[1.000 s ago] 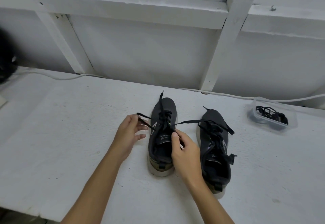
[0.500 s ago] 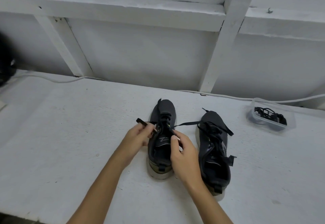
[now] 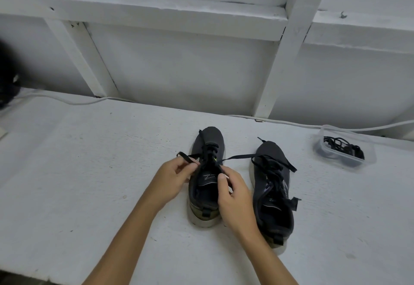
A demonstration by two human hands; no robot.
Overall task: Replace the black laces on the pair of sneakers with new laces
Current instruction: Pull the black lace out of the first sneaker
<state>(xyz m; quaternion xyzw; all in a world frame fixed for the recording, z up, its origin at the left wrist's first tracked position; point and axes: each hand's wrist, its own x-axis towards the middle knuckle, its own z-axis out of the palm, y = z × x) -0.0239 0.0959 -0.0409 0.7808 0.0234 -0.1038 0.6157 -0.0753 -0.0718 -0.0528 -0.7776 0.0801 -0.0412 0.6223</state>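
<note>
Black lace (image 3: 237, 157) ends on the near sneaker (image 3: 207, 179) are pinched by left hand (image 3: 172, 178) and right hand (image 3: 235, 197).

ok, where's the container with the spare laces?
Head view, far right on the table: the clear container sits by the back wall, right of the right-hand sneaker, beyond both hands.

Dark blurred object (image 3: 6, 87), cut off at left edge.

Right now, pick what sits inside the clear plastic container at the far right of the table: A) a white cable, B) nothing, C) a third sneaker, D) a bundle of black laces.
D: the clear plastic container holds a tangled bundle of black laces.
</note>
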